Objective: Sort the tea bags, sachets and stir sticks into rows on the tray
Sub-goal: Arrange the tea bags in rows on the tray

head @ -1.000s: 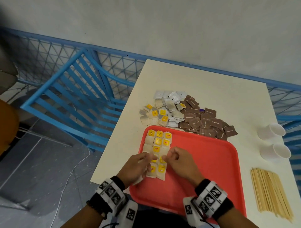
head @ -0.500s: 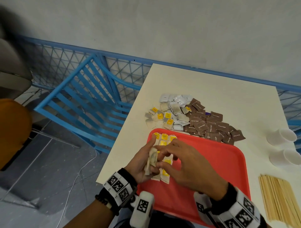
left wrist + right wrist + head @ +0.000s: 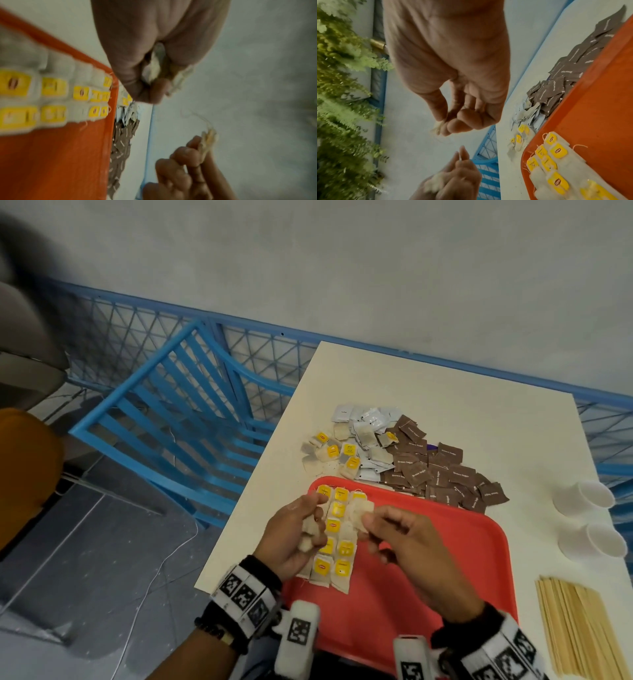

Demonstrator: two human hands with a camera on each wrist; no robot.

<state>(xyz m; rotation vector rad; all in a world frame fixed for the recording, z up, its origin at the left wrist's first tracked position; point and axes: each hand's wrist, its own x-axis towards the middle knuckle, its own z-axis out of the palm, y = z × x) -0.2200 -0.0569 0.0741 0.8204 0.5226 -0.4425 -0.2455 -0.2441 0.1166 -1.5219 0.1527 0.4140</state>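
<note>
Pinching one tea bag (image 3: 359, 513) above the tray (image 3: 445, 559) at frame centre, the right hand (image 3: 404, 546) has its fingers clamped on the bag's edge; the left hand (image 3: 291, 535) grips a bunch (image 3: 310, 530). Bags look light, limp, tearable: best held by a paper corner.

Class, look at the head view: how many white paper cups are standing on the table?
2. One cup stands at the table's right edge beyond the red tray; the second cup sits just nearer, beside it. None looks hidden.
</note>
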